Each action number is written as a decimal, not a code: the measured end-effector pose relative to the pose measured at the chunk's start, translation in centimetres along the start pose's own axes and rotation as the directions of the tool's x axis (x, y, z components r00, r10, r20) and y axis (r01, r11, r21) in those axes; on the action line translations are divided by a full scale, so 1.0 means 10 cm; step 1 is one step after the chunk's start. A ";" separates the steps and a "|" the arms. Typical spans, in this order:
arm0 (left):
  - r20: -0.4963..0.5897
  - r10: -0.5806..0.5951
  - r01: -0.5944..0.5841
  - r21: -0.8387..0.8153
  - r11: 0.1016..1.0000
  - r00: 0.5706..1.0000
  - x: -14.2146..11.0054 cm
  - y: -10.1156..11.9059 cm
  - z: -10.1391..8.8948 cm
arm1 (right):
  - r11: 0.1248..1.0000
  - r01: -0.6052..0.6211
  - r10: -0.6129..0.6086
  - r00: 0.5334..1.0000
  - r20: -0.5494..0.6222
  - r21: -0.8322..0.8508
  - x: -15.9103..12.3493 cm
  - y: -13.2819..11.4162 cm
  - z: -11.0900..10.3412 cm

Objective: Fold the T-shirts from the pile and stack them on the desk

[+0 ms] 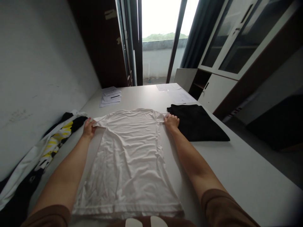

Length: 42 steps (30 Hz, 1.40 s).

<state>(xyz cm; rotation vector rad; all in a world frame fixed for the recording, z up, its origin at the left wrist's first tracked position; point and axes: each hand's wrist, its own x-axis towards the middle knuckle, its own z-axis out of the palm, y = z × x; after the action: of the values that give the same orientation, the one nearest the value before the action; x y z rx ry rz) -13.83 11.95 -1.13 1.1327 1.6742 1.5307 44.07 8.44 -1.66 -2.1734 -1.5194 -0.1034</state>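
White shirt (136, 157) laid flat on tabletop (246, 170), hem nearest. Sleeves (100, 122) pinched at ends, one by left hand (89, 128), one by right hand (172, 122), apparently so cloth is spread. Black garment (197, 123) set at right, clothes (58, 138) heaped along wall (47, 63), seemingly leaving shirt room.

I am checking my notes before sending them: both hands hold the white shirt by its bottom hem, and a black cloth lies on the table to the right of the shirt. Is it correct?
Not quite. The head view shows the left hand and right hand holding the white shirt by its sleeves, not its bottom hem. The black cloth does lie on the table to its right.
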 end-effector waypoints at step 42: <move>0.335 0.282 -0.438 0.712 0.549 0.899 -0.61 -0.08 0.21 | 0.209 -0.286 -0.038 0.953 0.300 0.935 0.13 0.09 0.04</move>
<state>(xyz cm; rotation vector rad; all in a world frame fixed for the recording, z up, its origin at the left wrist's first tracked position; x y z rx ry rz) -9.37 7.56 -2.97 2.1216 2.1237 0.7989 45.26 9.53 -1.90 -1.1731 -0.9605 1.0161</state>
